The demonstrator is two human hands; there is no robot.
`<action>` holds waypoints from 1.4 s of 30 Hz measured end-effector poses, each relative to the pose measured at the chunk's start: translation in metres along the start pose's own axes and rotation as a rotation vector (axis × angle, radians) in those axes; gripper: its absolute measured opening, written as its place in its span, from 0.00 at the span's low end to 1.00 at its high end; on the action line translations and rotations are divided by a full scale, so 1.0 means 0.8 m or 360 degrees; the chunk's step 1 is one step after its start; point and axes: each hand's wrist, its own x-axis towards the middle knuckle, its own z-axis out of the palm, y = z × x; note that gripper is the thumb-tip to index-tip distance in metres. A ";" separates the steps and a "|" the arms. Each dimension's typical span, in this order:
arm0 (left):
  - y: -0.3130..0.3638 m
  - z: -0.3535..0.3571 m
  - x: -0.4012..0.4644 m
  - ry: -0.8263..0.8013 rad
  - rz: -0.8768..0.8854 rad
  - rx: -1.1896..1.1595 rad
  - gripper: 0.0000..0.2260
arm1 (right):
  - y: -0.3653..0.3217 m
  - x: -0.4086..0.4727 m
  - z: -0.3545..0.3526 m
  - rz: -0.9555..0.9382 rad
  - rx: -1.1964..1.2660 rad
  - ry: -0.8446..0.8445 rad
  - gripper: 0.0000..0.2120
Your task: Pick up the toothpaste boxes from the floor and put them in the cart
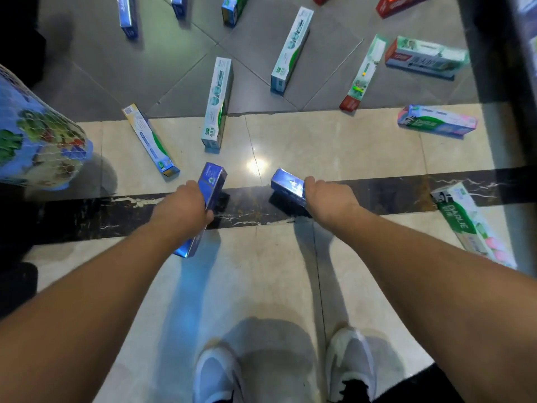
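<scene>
My left hand (183,206) grips a long blue toothpaste box (213,181) around its middle, low over the dark floor stripe; the box's near end sticks out below my wrist. My right hand (328,199) grips a second blue toothpaste box (287,183), whose far end shows to the left of my fingers. Several more toothpaste boxes lie on the tiles beyond: a white-and-green box (218,103), a white-and-blue box (149,139), another white-and-green box (292,49), a pink-and-green box (437,122) and a Darlie box (470,225) at the right. No cart can be made out.
A blue patterned bag in white netting (37,132) stands at the left edge. A dark upright post (494,48) runs down the right side. My two pale shoes (218,373) stand on the beige tiles below the hands.
</scene>
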 end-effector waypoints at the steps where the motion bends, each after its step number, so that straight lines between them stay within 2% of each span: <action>1: 0.005 -0.022 -0.011 0.0025 -0.0002 -0.0022 0.19 | 0.001 -0.009 -0.020 0.0002 0.0027 0.0019 0.14; 9: 0.058 -0.243 -0.145 0.0140 0.0066 -0.0094 0.17 | 0.026 -0.140 -0.240 0.0104 0.0247 0.0122 0.14; 14: 0.092 -0.407 -0.256 0.0168 0.0113 -0.0046 0.21 | 0.062 -0.271 -0.400 0.0205 0.0328 0.0106 0.14; 20: 0.155 -0.598 -0.395 0.0195 0.0216 -0.0002 0.18 | 0.111 -0.429 -0.575 0.0370 0.0374 0.0153 0.14; 24: 0.192 -0.690 -0.475 0.0226 0.0305 0.0007 0.16 | 0.132 -0.513 -0.659 0.0490 0.0385 0.0196 0.13; 32: 0.237 -0.775 -0.565 0.0371 0.0678 0.0191 0.14 | 0.144 -0.643 -0.727 0.0731 0.0541 0.0413 0.14; 36: 0.259 -0.790 -0.607 0.0407 0.0899 0.0320 0.12 | 0.139 -0.710 -0.727 0.0917 0.0647 0.0383 0.19; 42: 0.326 -0.782 -0.677 0.0412 0.1253 0.0566 0.12 | 0.147 -0.832 -0.685 0.1298 0.0806 0.0441 0.16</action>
